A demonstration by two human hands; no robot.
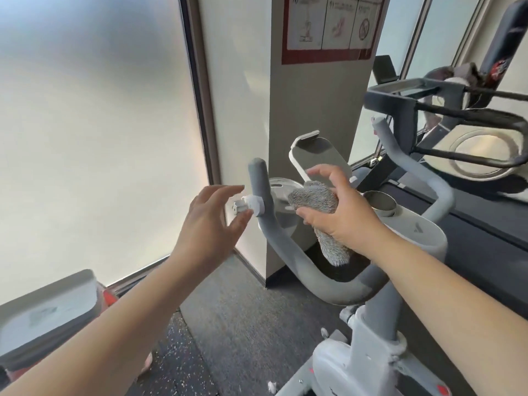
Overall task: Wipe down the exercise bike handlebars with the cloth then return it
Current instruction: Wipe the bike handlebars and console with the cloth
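Observation:
The exercise bike's grey handlebars [288, 247] curve up in a U, with the left grip at centre and the right grip further back at right. My right hand [340, 210] grips a fuzzy grey cloth [314, 201] between the two grips, just right of the left one; the cloth's tail hangs down below my palm. My left hand [211, 224] is open with fingers spread, just left of the left grip, beside a white clamp [253, 205] fixed to that bar. Behind the cloth sits a tilted white tablet holder [314, 155].
A beige pillar [308, 104] with a red-framed poster stands straight ahead, frosted windows to its left. A dark exercise bike [457, 118] stands at right. A white-lidded bin [48, 315] sits low left. A cup holder [381, 204] sits on the white bike's console.

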